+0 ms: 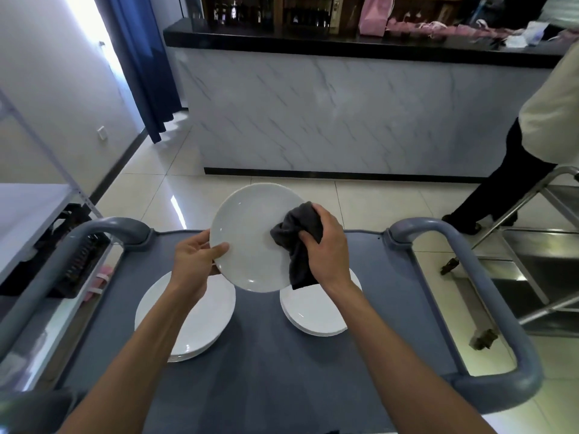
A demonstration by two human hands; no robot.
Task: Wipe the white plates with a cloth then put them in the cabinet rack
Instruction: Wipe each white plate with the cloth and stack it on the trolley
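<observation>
1. White and glossy, a round ceramic plate (250,236) is held up above the grey cart surface (266,371), tilted so its face looks toward the camera.
2. Its left rim is pinched by the left hand (195,261) — thumb on the face, the other fingers curled behind the edge.
3. The right hand (326,245) grips a bunched dark grey cloth (297,242) and presses it against the right part of the plate's face; a tail of the cloth hangs down below that hand, past the plate's lower rim.
4. Below the left hand and its forearm, a stack of round white plates (203,324) lies flat on the surface.
5. Below the right hand sits a second stack of white plates (316,311), partly hidden by the wrist and the hanging cloth; the two stacks stand apart, with bare grey surface between them.
6. Rounded grey cart handles curve up on both sides — one (103,230) out to the left of the left hand, one (470,277) to the right of the right hand.
7. Beyond both hands, across a pale tiled floor (156,189), stands a marble-patterned bar front with a black top (344,114).
8. Far to the right of the right hand, a second person in dark trousers and a pale top (513,170) stands by a metal frame (532,208).
</observation>
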